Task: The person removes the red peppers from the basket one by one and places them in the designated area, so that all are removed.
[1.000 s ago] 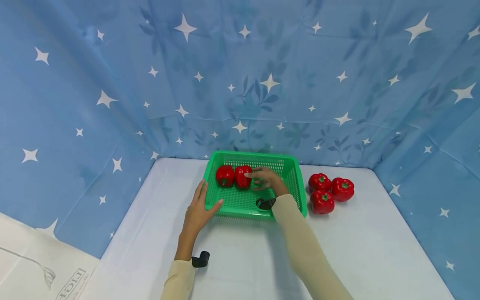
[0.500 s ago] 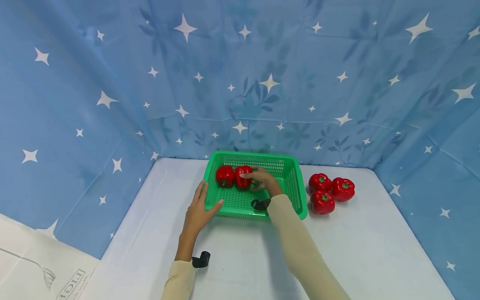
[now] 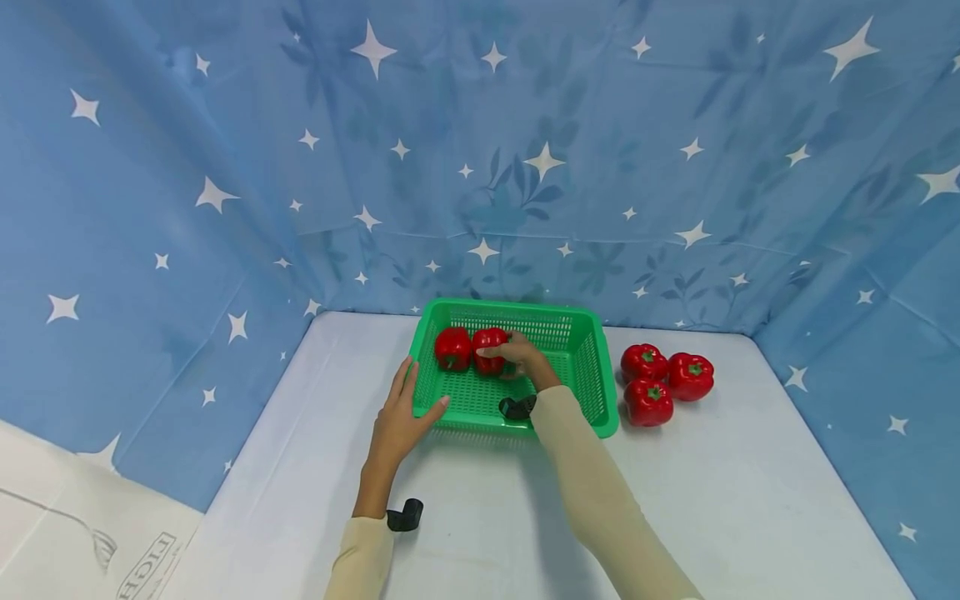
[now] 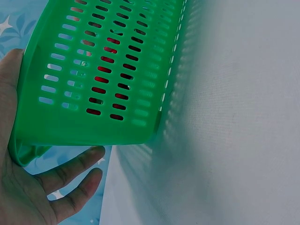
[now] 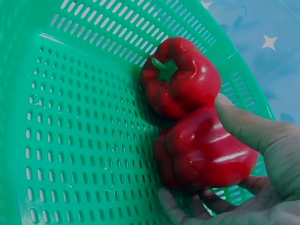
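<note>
**Two red peppers in a green basket, one of them in hand**

So the right-hand grip (image 3: 519,356) is down inside the green basket (image 3: 517,309), wrapped around a red pepper (image 5: 206,152). Thumb's on one side, fingers bent around the other, closed in as far as the pepper lets it. That pepper is lying on its side near the back; can't tell if it's touching the bottom.

Right against it on the left is a second pepper (image 3: 453,349), green stem facing the front of the basket.

The left-hand grip (image 3: 397,423) is at the basket's front left corner, spread wide with fingers pretty much straight. Thumb reaches the front rim, and nothing's clasped in it.

Three more peppers, back left (image 3: 644,362), front (image 3: 648,402) and right (image 3: 691,377), sit bunched up on the white surface (image 3: 735,492) just right of the basket, stems showing. Behind it all there's a blue curtain (image 3: 442,108) with white stars.
</note>
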`<state>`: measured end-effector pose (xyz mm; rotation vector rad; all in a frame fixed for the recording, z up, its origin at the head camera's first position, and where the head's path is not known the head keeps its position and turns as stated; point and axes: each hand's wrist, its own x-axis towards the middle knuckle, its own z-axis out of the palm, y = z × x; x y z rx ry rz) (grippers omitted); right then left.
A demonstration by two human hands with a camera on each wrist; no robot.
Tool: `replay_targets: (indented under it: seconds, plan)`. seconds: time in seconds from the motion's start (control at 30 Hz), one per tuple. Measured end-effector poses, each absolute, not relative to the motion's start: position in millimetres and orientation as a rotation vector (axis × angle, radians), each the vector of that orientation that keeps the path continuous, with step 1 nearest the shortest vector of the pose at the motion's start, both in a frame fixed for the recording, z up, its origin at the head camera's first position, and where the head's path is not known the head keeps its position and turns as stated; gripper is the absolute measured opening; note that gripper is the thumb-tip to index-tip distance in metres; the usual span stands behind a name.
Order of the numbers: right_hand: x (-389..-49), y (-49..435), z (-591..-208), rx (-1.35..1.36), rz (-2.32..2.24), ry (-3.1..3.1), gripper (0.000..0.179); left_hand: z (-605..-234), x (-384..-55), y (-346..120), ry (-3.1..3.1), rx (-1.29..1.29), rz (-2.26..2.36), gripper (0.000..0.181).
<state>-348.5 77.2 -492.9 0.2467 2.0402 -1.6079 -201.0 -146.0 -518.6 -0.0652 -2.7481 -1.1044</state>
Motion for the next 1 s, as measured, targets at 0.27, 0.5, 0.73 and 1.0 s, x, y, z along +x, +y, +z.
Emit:
replay_targets:
  seconds: [0.27, 0.5, 0.73, 1.0]
  plan:
    - [-348.4, 75.6, -492.1, 0.247, -1.613, 2.062, 0.094, -518.9, -201.8, -145.9, -2.767, -0.053, -1.093, 0.092]
    - [-347.2, 74.6, -494.0, 0.251, -1.603, 2.108, 0.093, -518.7, -202.5, -144.5, -2.756, -0.061, -1.099, 0.092]
    - [-348.3, 71.6, -503.4, 0.237, -1.570, 2.141, 0.097, -522.0, -198.9, -145.0, -2.759, -0.059, -1.101, 0.093]
    - [-350.1, 69.8, -497.7, 0.270, -1.589, 2.117, 0.096, -518.0, -200.7, -145.5, -2.763, -0.061, -1.086, 0.092]
